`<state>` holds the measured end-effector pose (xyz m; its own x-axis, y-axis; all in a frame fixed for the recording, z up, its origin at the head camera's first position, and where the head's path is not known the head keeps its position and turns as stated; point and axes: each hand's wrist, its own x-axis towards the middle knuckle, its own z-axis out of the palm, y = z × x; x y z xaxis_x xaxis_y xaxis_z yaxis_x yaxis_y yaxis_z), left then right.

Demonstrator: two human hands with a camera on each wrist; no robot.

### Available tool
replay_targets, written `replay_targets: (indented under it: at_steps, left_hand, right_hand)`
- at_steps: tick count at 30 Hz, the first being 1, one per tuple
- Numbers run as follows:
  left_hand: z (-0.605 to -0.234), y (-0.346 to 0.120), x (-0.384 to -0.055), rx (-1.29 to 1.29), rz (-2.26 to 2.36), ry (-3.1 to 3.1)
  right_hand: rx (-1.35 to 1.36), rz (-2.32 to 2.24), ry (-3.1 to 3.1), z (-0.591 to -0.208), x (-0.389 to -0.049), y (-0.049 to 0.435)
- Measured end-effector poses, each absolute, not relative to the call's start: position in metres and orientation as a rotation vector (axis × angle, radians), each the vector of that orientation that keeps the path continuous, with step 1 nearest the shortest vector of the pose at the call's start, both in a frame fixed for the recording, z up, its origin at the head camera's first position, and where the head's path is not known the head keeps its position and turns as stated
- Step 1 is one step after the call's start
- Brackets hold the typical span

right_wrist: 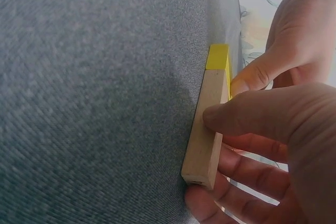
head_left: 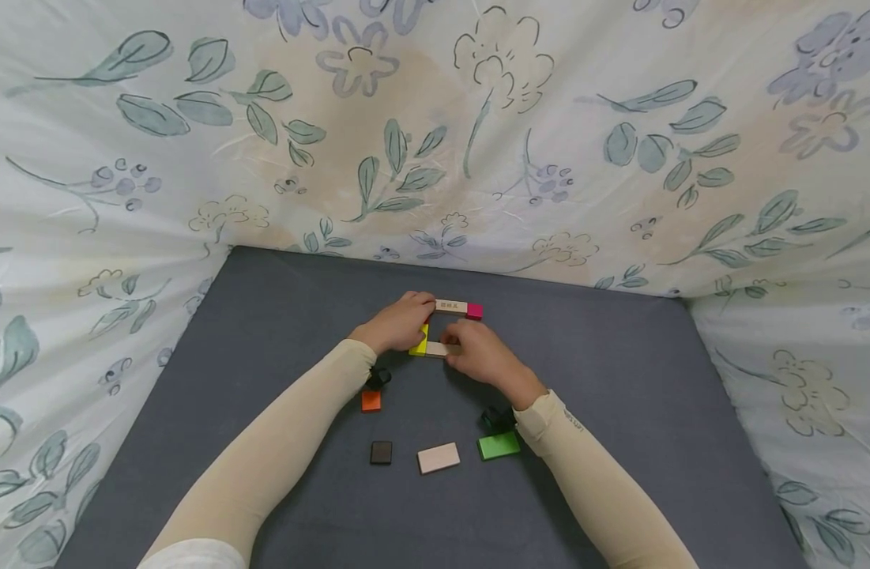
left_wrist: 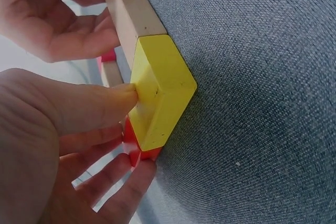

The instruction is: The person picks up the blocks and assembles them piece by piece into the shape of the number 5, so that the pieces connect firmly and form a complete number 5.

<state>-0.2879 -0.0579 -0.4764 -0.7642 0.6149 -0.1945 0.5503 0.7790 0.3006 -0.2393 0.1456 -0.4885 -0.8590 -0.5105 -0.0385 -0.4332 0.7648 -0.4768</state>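
Observation:
My left hand (head_left: 401, 324) is at the left side of a low frame of blocks, its thumb on a yellow block (left_wrist: 170, 72) and its fingers by a red block (left_wrist: 130, 142) set against the yellow one's far end. A plain wooden block (right_wrist: 206, 124) meets the yellow block's near end at a corner. The thumb and fingers of my right hand (head_left: 480, 352) pinch that wooden block near its free end. Along the far side lies another wooden block (head_left: 450, 306) with dark printed marks, a crimson block (head_left: 474, 311) at its right end.
Nearer to me on the dark grey table (head_left: 605, 395) lie an orange block (head_left: 371, 401), a black block (head_left: 381, 453), a pale pink block (head_left: 438, 458) and a green block (head_left: 499, 446). A flowered cloth (head_left: 435, 174) hangs behind the table and along its sides.

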Motion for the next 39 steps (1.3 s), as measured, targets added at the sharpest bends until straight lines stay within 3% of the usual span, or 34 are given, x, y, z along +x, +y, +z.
replay_targets:
  at_steps: [39]
  left_hand:
    - [-0.473, -0.061, -0.271, 0.871, 0.624, 2.819]
  right_hand:
    - [-0.861, -0.628, 2.812, -0.494, -0.235, 0.148]
